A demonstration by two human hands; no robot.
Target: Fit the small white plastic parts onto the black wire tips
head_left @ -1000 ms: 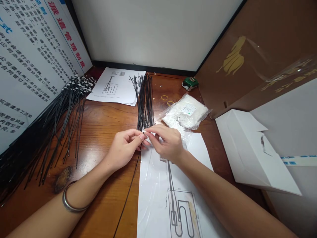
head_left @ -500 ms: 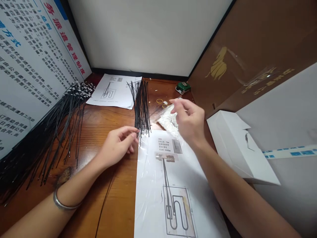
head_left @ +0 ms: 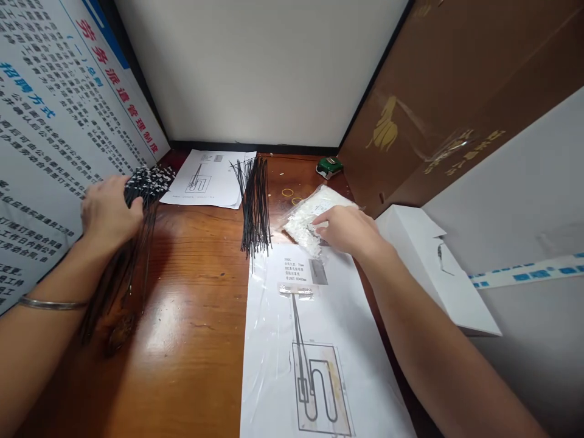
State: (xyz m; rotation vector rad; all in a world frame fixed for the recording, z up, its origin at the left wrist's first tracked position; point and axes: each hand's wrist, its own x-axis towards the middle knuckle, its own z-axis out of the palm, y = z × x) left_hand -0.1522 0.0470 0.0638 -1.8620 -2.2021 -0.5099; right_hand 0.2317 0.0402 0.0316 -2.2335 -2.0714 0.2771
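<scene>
Over at the left, my left hand (head_left: 107,207) lies on the heap of black wires with white ends (head_left: 152,182). Its thumb stands apart from the fingers, whose tips are partly hidden among the wires. My right hand (head_left: 351,231) is at the clear plastic bag of small white pieces (head_left: 308,213). Thumb and index finger point into the pieces with a small gap between them, and I see nothing held there. Between the hands lies a bundle of black wires (head_left: 256,207), its near ends over the top edge of a printed drawing sheet (head_left: 269,340).
A second drawing sheet (head_left: 182,191) lies at the back, left of the bundle. Yellow rubber bands (head_left: 287,193) and a green tape measure (head_left: 329,166) are behind the bag. A white box (head_left: 438,267) stands at the right. Boards wall in the wooden table (head_left: 196,328).
My left hand has gone from beside the middle bundle to the heap at the left; the dark wire trailing below it is no longer visible. My right hand has lowered onto the bag.
</scene>
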